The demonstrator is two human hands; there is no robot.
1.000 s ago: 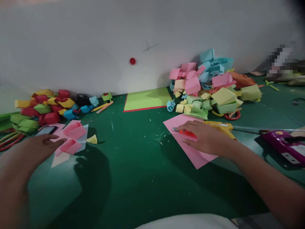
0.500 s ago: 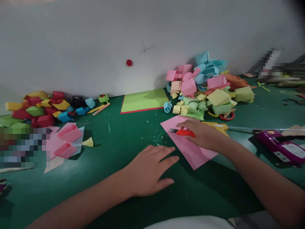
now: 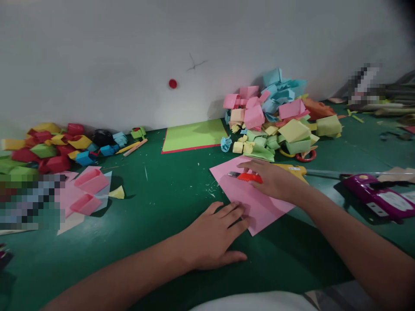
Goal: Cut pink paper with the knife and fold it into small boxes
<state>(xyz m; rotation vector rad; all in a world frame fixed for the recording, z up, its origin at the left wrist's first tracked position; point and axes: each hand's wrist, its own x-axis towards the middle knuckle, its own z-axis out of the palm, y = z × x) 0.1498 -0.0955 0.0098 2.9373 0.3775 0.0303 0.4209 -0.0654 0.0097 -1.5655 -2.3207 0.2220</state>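
A pink sheet of paper [image 3: 256, 207] lies at an angle on the green tabletop. My right hand [image 3: 272, 177] rests over its upper part, fingers curled around a red utility knife [image 3: 249, 177] whose short blade points left. Spread and flat, my left hand [image 3: 220, 233] touches the sheet's lower left edge with its fingertips and holds nothing. Just behind my right hand lies a yellow glue gun [image 3: 295, 172], partly covered by that hand, with a long clear glue stick [image 3: 327, 173] extending right from it.
Behind the sheet is a heap of folded paper pieces [image 3: 259, 116], with red-handled scissors [image 3: 306, 156] beside it. A lime-green sheet [image 3: 194, 134] lies by the wall. Colourful folded pieces [image 3: 55, 147] and pink folded shapes [image 3: 87, 190] lie left. A purple device [image 3: 379, 196] sits right.
My left hand has moved right and its fingertips now reach the pink sheet. The sheet has shifted slightly left, with my right hand still holding the knife over it.
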